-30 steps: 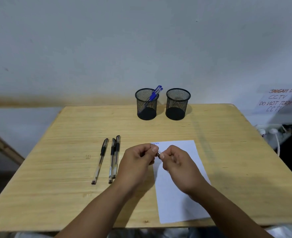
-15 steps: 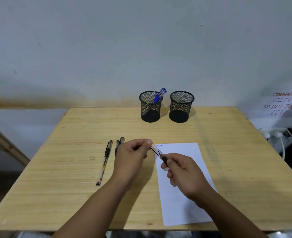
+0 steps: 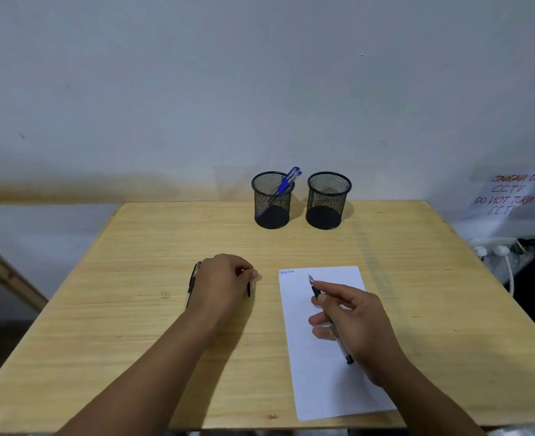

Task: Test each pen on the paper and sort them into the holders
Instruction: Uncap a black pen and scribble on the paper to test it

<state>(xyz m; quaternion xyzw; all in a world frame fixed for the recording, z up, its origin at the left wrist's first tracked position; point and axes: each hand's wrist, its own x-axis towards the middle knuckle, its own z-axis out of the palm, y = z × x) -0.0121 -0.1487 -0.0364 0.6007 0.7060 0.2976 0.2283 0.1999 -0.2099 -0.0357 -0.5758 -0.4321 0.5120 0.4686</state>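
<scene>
Pinching an uncapped pen (image 3: 329,319) between thumb and fingers, the right hand (image 3: 354,328) sits at lower right of centre, tip aimed up and to the left over the upper part of the white paper (image 3: 332,388); whether the tip touches the sheet can't be told. A small blue scribble (image 3: 287,272) already marks the sheet's top left corner. Over to the left of centre, the left hand (image 3: 222,284) is curled shut on a small dark piece (image 3: 248,289), likely the pen's cap, resting on the wooden table (image 3: 118,341) and covering most of the waiting pens (image 3: 192,284), of which only one dark barrel peeks out at its left edge. Risks now: nothing pins the paper, so a firm stroke may drag it across the smooth wood, and its bottom edge lies close to the table's near edge. The cap could slip from that loose curl and roll away, and the left wrist might nudge the pens beneath it. Up at top centre stand two black mesh holders just apart: the left holder (image 3: 272,202) carries blue pens (image 3: 286,182) leaning right over its rim, while the right holder (image 3: 328,202) looks empty. A faint test line misread would send this pen to the wrong cup.
</scene>
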